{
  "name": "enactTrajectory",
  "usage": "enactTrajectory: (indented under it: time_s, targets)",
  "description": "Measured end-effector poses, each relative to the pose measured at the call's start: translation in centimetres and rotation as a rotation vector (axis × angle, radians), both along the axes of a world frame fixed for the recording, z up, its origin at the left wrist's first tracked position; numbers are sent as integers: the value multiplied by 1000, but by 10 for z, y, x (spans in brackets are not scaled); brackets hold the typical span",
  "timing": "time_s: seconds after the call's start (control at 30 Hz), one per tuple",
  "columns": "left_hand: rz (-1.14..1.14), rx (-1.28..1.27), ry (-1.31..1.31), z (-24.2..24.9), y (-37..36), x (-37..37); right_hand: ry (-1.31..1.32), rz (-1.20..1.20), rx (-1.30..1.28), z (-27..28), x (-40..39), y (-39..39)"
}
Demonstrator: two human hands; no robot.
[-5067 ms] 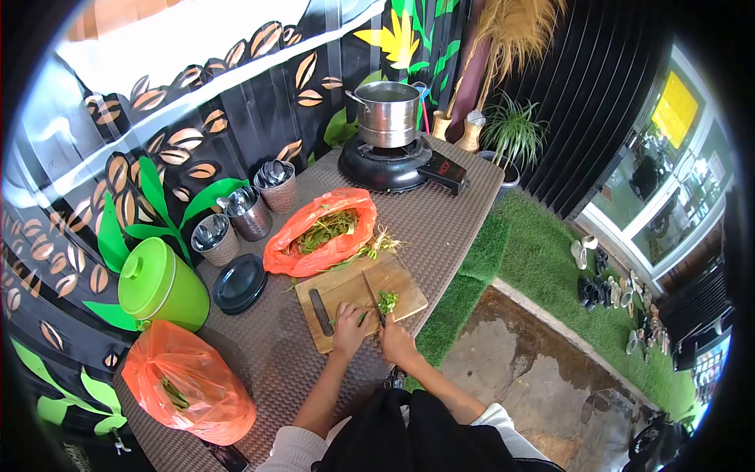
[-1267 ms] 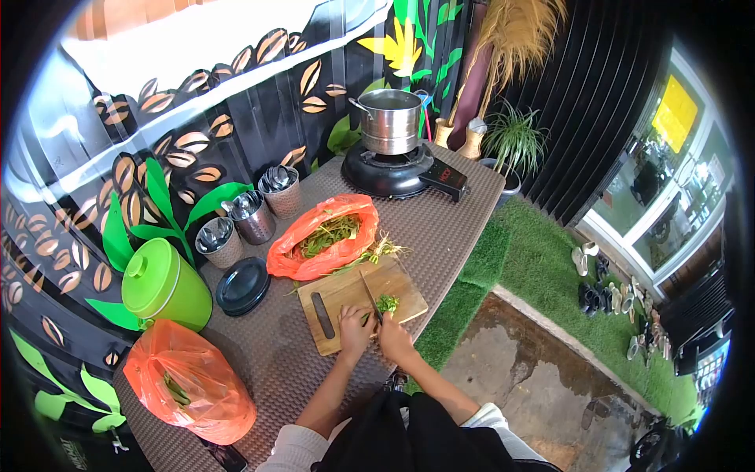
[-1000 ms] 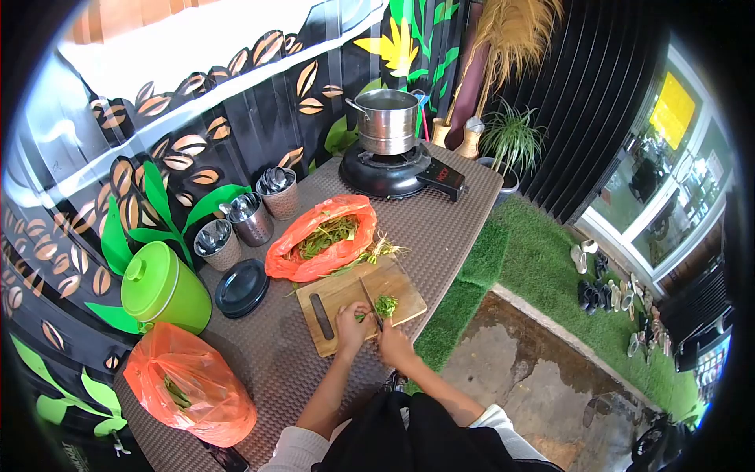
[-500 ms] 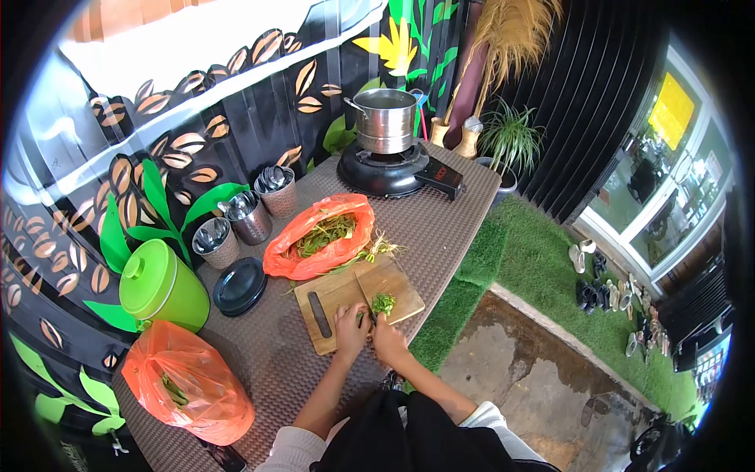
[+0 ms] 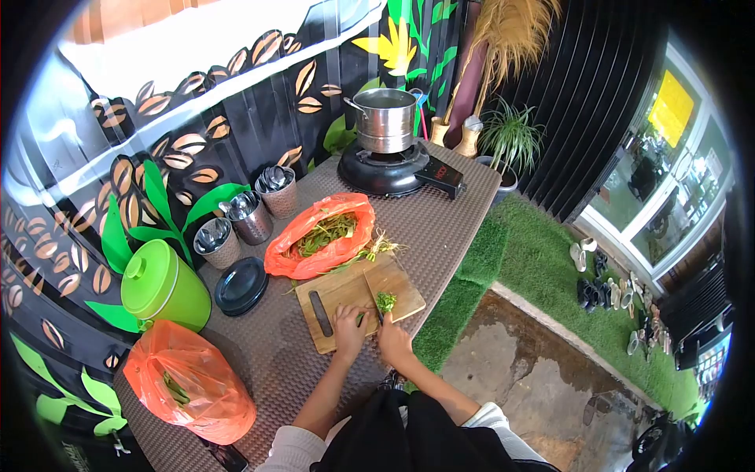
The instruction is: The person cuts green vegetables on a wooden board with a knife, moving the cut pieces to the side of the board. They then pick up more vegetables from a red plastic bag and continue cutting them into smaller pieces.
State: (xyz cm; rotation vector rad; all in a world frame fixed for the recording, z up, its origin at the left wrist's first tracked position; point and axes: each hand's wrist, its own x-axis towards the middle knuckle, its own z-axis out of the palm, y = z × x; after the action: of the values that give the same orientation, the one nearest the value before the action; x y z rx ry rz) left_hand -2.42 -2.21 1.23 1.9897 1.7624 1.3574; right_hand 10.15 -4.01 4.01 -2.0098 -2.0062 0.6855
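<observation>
A wooden cutting board [image 5: 338, 295] with a slot handle lies tilted near the table's right edge. On it, my left hand [image 5: 348, 326] closes round a small bunch of green stems [image 5: 360, 319]. My right hand [image 5: 393, 341] is wrapped round the handle of a knife [image 5: 373, 291], whose blade reaches across the board. Chopped greens [image 5: 385, 301] sit in a small pile just right of the blade. Behind the board an open orange bag [image 5: 287, 258] holds leafy greens [image 5: 330, 232], and some stems with pale roots [image 5: 384, 244] lie at the board's far edge.
A metal pot [image 5: 385, 118] stands on a black gas stove [image 5: 381, 175] at the back. Left of the board are black plates [image 5: 241, 286], metal cups of cutlery [image 5: 250, 216], a green lidded bucket [image 5: 169, 287] and another orange bag [image 5: 189, 385]. The table edge [image 5: 464, 259] runs along the right.
My right hand and the knife have shifted slightly right, widening the gap from my left hand. The left hand has moved very little.
</observation>
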Motion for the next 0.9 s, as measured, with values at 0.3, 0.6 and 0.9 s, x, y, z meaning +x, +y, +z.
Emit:
enactTrajectory:
  time_s: [0.3, 0.6, 0.9]
  targets:
    - [-66, -88, -65, -12, 8, 9, 110, 129, -56, 6, 27, 8]
    - [-45, -104, -150, -16, 8, 8, 76, 11, -82, -1, 4, 9]
    - [-59, -34, -78, -8, 6, 7, 72, 73, -77, 11, 12, -1]
